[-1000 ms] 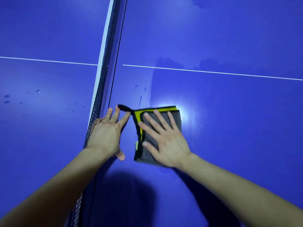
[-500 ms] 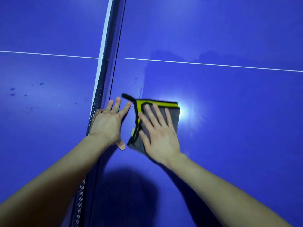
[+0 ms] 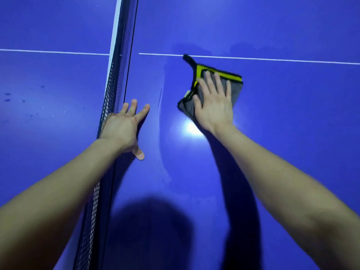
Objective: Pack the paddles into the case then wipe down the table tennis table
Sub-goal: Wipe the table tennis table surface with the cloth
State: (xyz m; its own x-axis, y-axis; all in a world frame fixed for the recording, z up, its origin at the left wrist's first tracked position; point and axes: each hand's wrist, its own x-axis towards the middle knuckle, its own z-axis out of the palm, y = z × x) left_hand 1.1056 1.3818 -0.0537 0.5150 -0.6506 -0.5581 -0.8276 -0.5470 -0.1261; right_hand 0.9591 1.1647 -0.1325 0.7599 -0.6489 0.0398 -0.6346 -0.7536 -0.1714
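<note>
A folded grey cloth (image 3: 236,90) with yellow and black edging lies flat on the blue table tennis table (image 3: 282,133), just below the white centre line. My right hand (image 3: 213,106) presses on it with straight, spread fingers. My left hand (image 3: 124,129) rests flat on the table beside the net (image 3: 106,106), fingers spread. A wet, wiped streak shows on the surface between the two hands. No paddles or case are in view.
The black net with its white top band runs from the top centre down to the bottom left. Water droplets (image 3: 7,98) dot the table half left of the net. The white centre line (image 3: 292,60) crosses the table.
My right hand has slid the cloth away from the net, up and to the right toward the white line. My left hand has stayed by the net.
</note>
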